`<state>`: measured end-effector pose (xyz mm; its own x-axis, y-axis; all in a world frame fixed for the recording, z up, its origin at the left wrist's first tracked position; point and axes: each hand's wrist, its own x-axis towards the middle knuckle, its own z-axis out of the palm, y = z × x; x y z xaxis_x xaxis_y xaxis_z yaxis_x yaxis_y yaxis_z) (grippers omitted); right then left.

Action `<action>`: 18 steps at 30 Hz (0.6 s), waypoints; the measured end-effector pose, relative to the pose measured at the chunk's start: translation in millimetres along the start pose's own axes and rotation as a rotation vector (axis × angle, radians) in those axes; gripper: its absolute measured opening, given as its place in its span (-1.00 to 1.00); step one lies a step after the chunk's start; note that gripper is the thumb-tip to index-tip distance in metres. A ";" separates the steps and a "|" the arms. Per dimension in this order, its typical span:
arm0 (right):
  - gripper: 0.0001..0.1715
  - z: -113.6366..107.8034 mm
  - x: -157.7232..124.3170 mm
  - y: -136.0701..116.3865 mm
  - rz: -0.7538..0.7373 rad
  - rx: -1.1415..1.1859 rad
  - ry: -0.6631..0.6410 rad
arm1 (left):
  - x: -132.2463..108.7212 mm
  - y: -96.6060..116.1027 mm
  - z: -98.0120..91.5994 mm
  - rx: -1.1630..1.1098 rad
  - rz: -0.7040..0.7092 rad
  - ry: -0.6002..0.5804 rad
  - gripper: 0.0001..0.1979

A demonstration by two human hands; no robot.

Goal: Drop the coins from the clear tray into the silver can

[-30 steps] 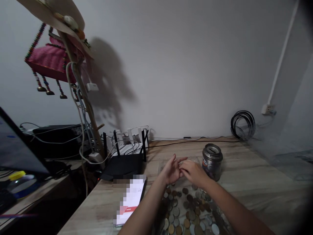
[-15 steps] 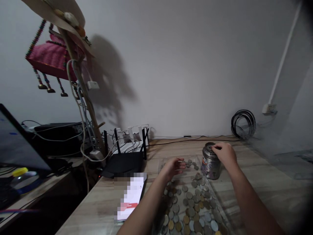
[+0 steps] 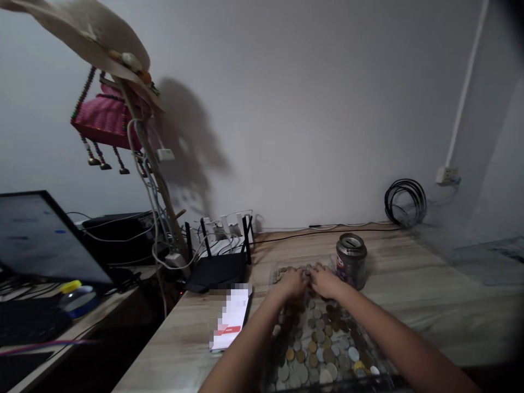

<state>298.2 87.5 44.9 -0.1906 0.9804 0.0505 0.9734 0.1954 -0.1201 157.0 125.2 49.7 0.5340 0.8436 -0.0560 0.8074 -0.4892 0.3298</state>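
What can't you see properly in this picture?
All head view:
Whether the left hand or right hand pinches any of the round metal coins: the fingers cover that.
The screen of the white phone: blurred out.
The coins' faces: too small.
Inside the silver slotted tin can: its lid hides it.
The near end of the coins: cut by the bottom edge.

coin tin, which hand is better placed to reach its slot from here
Right, probably. The right hand rests on the coins close beside the tin, not touching it. The left hand lies farther off and would have to cross over the right.
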 end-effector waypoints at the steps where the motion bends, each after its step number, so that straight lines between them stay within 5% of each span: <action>1: -0.41 3.9 -2.3 -2.4 0.010 -0.021 -0.050 | -8.1 2.2 1.9 0.035 0.006 -0.040 -0.55; 5: -0.39 6.4 -32.6 -11.2 0.017 -0.037 -0.128 | -50.8 12.1 9.4 0.238 0.129 -0.160 -0.51; 9: -0.38 2.1 -69.3 -15.5 -0.006 -0.018 -0.128 | -85.6 23.7 19.5 0.203 0.178 -0.081 -0.49; 14: -0.30 -5.3 -88.2 -10.3 -0.032 0.085 -0.174 | -93.3 37.5 21.5 0.172 -0.005 -0.061 -0.46; 18: -0.30 -8.5 -96.5 -10.4 -0.072 0.213 -0.241 | -95.9 42.5 16.0 0.094 -0.005 -0.130 -0.55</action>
<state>307.6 -9.4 49.7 -0.3077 0.9368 -0.1665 0.9124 0.2409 -0.3308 144.1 19.9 54.1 0.5530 0.8132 -0.1814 0.8269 -0.5088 0.2396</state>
